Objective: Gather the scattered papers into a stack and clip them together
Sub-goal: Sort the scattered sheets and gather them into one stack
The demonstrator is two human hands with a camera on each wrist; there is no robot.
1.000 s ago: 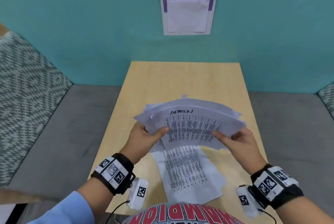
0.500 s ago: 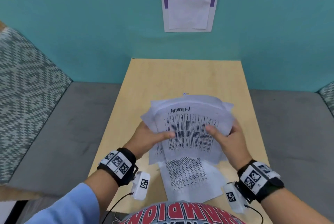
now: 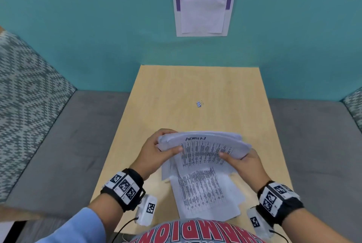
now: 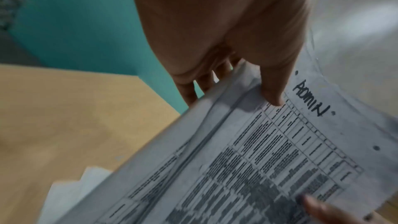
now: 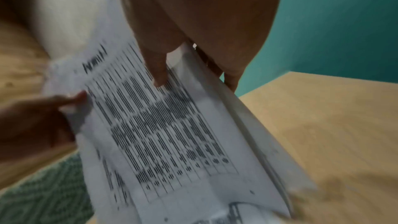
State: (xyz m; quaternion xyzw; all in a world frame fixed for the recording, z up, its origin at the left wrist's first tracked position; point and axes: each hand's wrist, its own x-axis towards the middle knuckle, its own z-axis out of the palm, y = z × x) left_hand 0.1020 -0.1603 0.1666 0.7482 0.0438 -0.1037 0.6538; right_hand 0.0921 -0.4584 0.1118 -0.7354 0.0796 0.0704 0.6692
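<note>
A sheaf of printed papers (image 3: 203,149) with "ADMIN" handwritten on the top sheet is held upright above the wooden table (image 3: 199,86), its lower edge on the sheets below. My left hand (image 3: 156,152) grips its left side, thumb on the front and fingers behind. My right hand (image 3: 244,162) grips the right side the same way. More printed sheets (image 3: 203,195) lie flat on the table under the sheaf, near my body. A small binder clip (image 3: 199,104) lies alone at the table's middle. Both wrist views show the sheaf (image 4: 269,159) (image 5: 172,134) pinched by a thumb.
A teal wall with a white and purple sheet (image 3: 203,12) taped to it stands behind the table. Grey bench seats (image 3: 64,144) with patterned cushions (image 3: 25,95) flank the table on both sides.
Both hands have drawn the sheaf back toward my body and squeezed its sides closer, so it is narrower and more even. The clip, hidden behind the papers before, now shows.
</note>
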